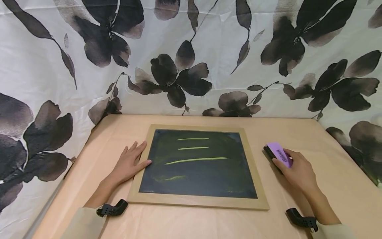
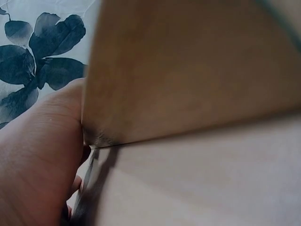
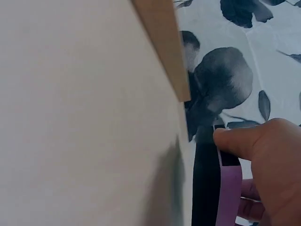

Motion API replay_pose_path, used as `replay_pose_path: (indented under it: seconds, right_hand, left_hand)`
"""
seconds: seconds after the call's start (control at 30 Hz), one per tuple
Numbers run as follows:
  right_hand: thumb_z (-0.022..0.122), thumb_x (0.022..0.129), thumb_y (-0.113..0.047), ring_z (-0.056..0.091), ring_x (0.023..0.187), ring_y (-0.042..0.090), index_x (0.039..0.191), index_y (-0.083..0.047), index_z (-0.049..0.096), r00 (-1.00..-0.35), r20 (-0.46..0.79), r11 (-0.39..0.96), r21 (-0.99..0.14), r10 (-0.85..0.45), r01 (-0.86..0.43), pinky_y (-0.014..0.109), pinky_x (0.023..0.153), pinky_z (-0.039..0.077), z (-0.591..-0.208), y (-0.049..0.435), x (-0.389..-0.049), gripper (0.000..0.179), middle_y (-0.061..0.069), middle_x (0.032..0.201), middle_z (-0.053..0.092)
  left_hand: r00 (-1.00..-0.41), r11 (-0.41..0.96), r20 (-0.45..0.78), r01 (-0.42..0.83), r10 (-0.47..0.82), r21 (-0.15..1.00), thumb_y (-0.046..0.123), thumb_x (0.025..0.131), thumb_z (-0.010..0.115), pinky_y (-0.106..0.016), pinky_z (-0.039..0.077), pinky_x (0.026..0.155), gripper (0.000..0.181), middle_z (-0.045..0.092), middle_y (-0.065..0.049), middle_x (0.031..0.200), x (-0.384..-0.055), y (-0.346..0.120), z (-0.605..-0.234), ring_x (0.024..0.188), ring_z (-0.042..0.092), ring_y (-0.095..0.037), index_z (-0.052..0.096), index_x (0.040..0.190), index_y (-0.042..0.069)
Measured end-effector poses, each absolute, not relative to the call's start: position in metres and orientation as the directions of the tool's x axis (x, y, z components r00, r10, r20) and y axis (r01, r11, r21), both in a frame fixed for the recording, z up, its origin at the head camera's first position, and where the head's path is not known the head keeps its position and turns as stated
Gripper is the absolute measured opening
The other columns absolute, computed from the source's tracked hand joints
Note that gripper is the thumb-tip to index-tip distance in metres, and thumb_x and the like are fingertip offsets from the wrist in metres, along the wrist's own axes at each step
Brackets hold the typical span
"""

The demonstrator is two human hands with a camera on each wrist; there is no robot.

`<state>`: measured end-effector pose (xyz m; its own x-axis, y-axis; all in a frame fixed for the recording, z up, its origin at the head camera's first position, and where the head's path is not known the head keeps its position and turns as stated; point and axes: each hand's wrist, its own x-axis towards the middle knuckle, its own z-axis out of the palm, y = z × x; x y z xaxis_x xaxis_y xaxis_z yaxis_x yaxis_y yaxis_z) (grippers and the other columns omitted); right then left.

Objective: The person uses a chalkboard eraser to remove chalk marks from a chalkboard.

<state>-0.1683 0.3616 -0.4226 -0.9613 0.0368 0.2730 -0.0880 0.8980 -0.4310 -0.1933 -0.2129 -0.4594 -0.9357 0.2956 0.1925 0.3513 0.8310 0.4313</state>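
A wood-framed chalkboard (image 1: pixel 198 179) lies on the table, bearing three yellow chalk lines and a shorter, smudged mark at lower left. My left hand (image 1: pixel 128 164) rests at the left side of its frame, fingers spread and thumb over the wood. In the left wrist view, that hand (image 2: pixel 42 150) is against the frame's edge (image 2: pixel 188 70). To the right of the board, my right hand (image 1: pixel 299 172) grips a purple chalkboard eraser (image 1: pixel 280 153) with a dark felt side. The right wrist view shows the thumb (image 3: pixel 240 140) on the eraser's end and the felt (image 3: pixel 206 183) facing left.
The table (image 1: pixel 191 222) has a pale, smooth cover. Behind it hangs a white cloth (image 1: pixel 226 43) with dark floral prints, which also runs down both sides. Black wrist bands (image 1: pixel 113 208) sit at each sleeve.
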Motion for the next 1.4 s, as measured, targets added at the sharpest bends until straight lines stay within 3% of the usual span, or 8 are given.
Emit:
replay_pose_path:
  seconds: [0.2, 0.43, 0.67, 0.93, 1.27, 1.4]
  right_hand:
    - [0.067, 0.09, -0.034, 0.05, 0.103, 0.049, 0.136, 0.008, 0.046, -0.957, 0.286, 0.893, -0.419, -0.042, -0.164, 0.062, 0.073, 0.042, -0.406, 0.343, -0.182, 0.066, 0.033, 0.123, 0.048]
    - [0.075, 0.084, -0.022, 0.052, 0.105, 0.047, 0.132, 0.008, 0.05, -0.914, 0.346, 0.862, -0.374, -0.212, -0.342, 0.063, 0.081, 0.043, -0.397, 0.314, -0.2, 0.062, 0.029, 0.12, 0.053]
    - [0.073, 0.086, -0.022, 0.054, 0.11, 0.042, 0.133, 0.005, 0.051, -0.885, 0.322, 0.83, -0.343, -0.336, -0.44, 0.059, 0.089, 0.044, -0.402, 0.276, -0.223, 0.059, 0.024, 0.124, 0.054]
    - [0.07, 0.088, -0.023, 0.049, 0.112, 0.041, 0.137, 0.0, 0.05, -0.888, 0.232, 0.814, -0.36, -0.396, -0.457, 0.059, 0.089, 0.043, -0.399, 0.252, -0.241, 0.057, 0.02, 0.128, 0.053]
    - [0.071, 0.088, -0.022, 0.044, 0.108, 0.042, 0.135, -0.002, 0.053, -0.883, 0.242, 0.833, -0.305, -0.401, -0.462, 0.059, 0.08, 0.044, -0.404, 0.242, -0.251, 0.055, 0.017, 0.125, 0.056]
    - [0.07, 0.088, -0.021, 0.044, 0.109, 0.043, 0.135, 0.0, 0.053, -0.886, 0.229, 0.838, -0.298, -0.403, -0.458, 0.059, 0.086, 0.041, -0.402, 0.242, -0.251, 0.054, 0.019, 0.126, 0.056]
  left_hand:
    - [-0.938, 0.829, 0.192, 0.344, 0.287, 0.441, 0.051, 0.089, 0.061, -0.058, 0.004, 0.112, 0.081, 0.034, -0.019, 0.15, -0.192, -0.215, -0.462, 0.142, 0.017, -0.039, 0.03, 0.151, 0.008]
    - [-0.937, 0.83, 0.18, 0.348, 0.298, 0.437, 0.053, 0.09, 0.059, -0.056, 0.003, 0.113, 0.082, 0.033, -0.015, 0.151, -0.195, -0.215, -0.46, 0.143, 0.016, -0.036, 0.029, 0.152, 0.009]
    - [-0.941, 0.834, 0.171, 0.337, 0.291, 0.437, 0.051, 0.09, 0.06, -0.057, 0.003, 0.113, 0.081, 0.033, -0.016, 0.151, -0.193, -0.22, -0.455, 0.142, 0.016, -0.037, 0.03, 0.151, 0.007]
    - [-0.941, 0.83, 0.174, 0.338, 0.291, 0.444, 0.051, 0.09, 0.06, -0.057, 0.003, 0.113, 0.08, 0.034, -0.016, 0.151, -0.194, -0.218, -0.456, 0.142, 0.016, -0.037, 0.03, 0.151, 0.007]
    - [-0.944, 0.829, 0.172, 0.329, 0.281, 0.453, 0.05, 0.091, 0.06, -0.057, 0.003, 0.113, 0.08, 0.034, -0.016, 0.15, -0.19, -0.216, -0.457, 0.142, 0.016, -0.036, 0.03, 0.151, 0.008]
    - [-0.938, 0.82, 0.182, 0.345, 0.294, 0.457, 0.05, 0.091, 0.06, -0.056, 0.003, 0.113, 0.079, 0.034, -0.014, 0.151, -0.193, -0.215, -0.458, 0.143, 0.016, -0.036, 0.03, 0.151, 0.009]
